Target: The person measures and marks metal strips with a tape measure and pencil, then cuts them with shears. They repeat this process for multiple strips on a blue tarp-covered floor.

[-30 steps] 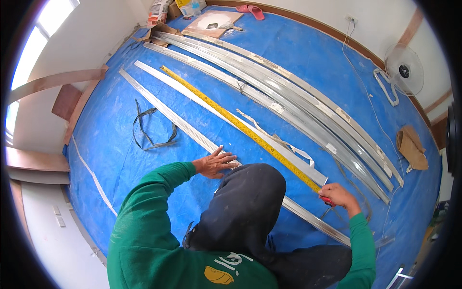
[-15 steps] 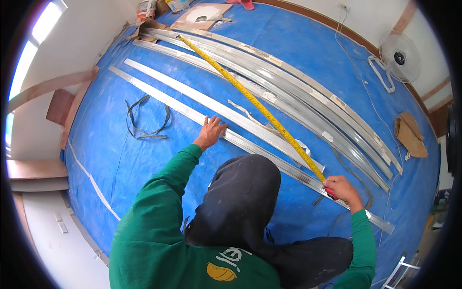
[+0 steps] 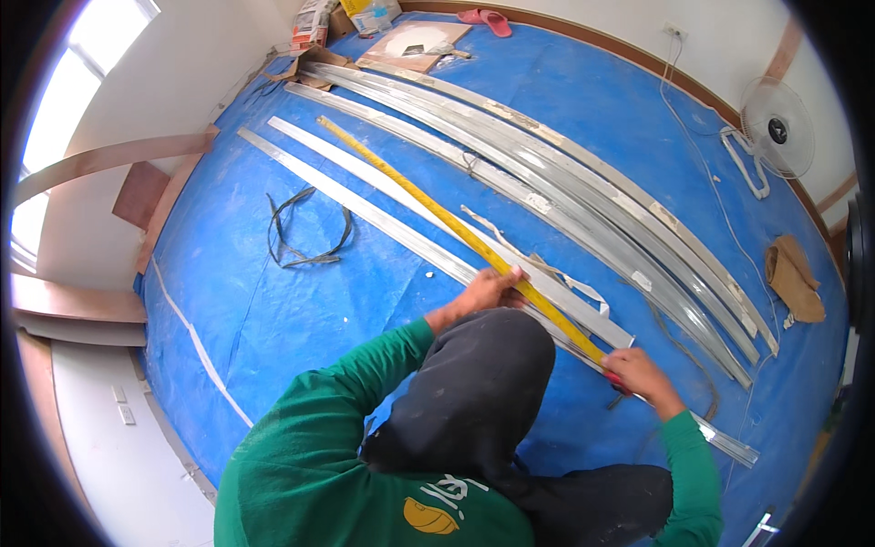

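On blue sheeting (image 3: 583,96), metal strips (image 3: 556,182) flank the yellow tape (image 3: 456,225).

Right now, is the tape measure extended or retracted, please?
Extended: its yellow blade stretches from the right hand past the left hand.

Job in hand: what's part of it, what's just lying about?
In the job:
- yellow tape measure, held by left hand and right hand
- nearest long pale strip, probably

Lying about:
- dark strap loop
- pink slippers
- brown bundle
- fan
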Demonstrator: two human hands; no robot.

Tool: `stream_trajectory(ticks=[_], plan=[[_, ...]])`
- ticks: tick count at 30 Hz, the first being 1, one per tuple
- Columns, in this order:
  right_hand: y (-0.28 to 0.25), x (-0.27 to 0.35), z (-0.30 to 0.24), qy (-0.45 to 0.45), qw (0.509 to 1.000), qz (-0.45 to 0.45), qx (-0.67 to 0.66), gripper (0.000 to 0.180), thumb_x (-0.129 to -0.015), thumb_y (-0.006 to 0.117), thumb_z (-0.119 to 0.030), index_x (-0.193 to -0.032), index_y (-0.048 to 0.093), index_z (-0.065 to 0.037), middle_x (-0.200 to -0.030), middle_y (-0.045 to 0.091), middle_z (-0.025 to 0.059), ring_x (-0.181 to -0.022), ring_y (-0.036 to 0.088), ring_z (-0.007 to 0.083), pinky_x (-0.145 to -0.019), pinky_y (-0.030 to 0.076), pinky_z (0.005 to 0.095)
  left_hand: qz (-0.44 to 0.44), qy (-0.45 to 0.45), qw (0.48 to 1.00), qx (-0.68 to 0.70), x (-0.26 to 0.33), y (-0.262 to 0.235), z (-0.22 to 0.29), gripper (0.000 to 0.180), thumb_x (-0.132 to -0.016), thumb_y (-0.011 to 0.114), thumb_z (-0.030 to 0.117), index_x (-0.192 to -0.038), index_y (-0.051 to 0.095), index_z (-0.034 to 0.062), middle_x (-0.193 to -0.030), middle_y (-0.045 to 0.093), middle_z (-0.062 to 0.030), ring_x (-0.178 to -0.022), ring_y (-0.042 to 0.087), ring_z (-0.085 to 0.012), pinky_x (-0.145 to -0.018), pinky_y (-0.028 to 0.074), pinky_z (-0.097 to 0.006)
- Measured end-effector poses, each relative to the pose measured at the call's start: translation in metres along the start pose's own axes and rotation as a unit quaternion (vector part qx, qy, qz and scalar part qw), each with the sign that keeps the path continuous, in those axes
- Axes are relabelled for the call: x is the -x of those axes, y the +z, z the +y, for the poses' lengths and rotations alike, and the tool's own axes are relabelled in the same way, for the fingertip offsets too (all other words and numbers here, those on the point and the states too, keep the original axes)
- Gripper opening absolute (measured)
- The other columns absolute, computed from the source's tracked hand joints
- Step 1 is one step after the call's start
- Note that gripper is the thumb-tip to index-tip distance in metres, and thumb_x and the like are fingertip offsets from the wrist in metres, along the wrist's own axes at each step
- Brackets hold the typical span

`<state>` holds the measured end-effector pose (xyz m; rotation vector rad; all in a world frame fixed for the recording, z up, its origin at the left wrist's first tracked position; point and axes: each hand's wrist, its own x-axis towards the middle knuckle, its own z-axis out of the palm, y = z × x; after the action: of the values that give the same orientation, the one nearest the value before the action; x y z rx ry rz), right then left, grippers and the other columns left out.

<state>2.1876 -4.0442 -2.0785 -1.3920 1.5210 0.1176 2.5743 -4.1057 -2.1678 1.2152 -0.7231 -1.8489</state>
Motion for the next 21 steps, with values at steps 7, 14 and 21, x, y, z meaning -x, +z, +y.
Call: stream_trajectory(ticks=[7,14,21], plan=[[-0.059,0.085,0.168,0.090,0.991,0.056,0.084,0.035,-0.096,0.073,-0.034,-0.083,0.076,-0.002,-0.066,0.066,0.0079,-0.062,0.063,0.0185,-0.061,0.049,0.0389,0.318,0.096,0.943,-0.017,-0.048,-0.281,0.099,0.042,-0.111,0.063,0.048,-0.108,0.074,0.0072,-0.084,0.065,-0.0028,-0.066,0.054,-0.0157,-0.061,0.047,-0.031],[-0.053,0.102,0.151,0.065,0.990,0.079,0.093,0.033,-0.092,0.074,-0.033,-0.090,0.081,-0.001,-0.073,0.072,0.0159,-0.067,0.070,0.0246,-0.067,0.054,0.0404,0.442,0.146,0.873,0.145,-0.046,-0.374,0.123,0.029,-0.114,0.059,0.035,-0.112,0.073,0.0093,-0.088,0.072,-0.0003,-0.067,0.057,-0.0137,-0.056,0.047,-0.031],[-0.001,-0.009,0.013,-0.028,0.987,0.059,0.147,0.039,-0.093,0.071,-0.041,-0.091,0.081,-0.003,-0.083,0.075,0.0207,-0.080,0.075,0.0351,-0.075,0.056,0.0450,0.375,0.122,0.907,0.148,-0.046,-0.312,0.095,0.019,-0.116,0.053,0.025,-0.126,0.065,0.0142,-0.106,0.077,0.0006,-0.091,0.064,-0.0143,-0.078,0.052,-0.033]])
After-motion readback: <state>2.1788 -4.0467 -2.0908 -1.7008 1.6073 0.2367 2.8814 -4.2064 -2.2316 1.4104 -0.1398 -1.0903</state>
